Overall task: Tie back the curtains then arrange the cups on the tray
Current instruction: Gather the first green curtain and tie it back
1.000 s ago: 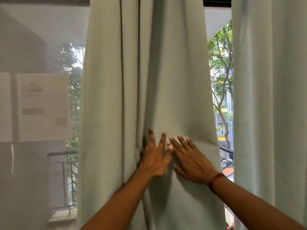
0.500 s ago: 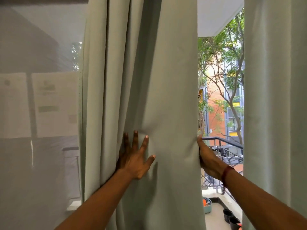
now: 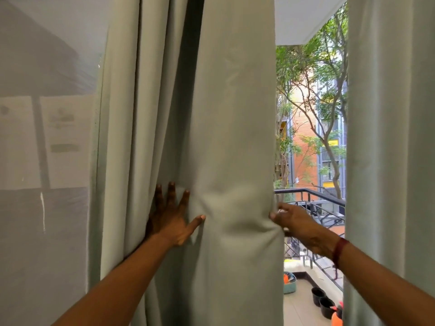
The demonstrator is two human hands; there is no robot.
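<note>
Gathering the left curtain (image 3: 223,137), head view only: a second ago both hands lay flat side by side mid-panel. Now the right hand (image 3: 299,227) has gone to the panel's free edge and the gap toward 3 o'clock is wider, with the balcony railing (image 3: 313,196) showing. Likely bunching the cloth for tying; no tie-back in view, so the task looks early. The curtain hangs 12 to 6 through the frame centre, the right curtain (image 3: 388,161) is at 3 and the sheer net (image 3: 47,161) at 9. The left hand (image 3: 171,217) is at 7 o'clock, palm on the folds, fingers straight and spread, pressing rather than gripping. The right hand is at 4 o'clock, thumb on the front of the edge, fingers apparently wrapped behind, pinching the cloth. Cups and tray not in view.
</note>
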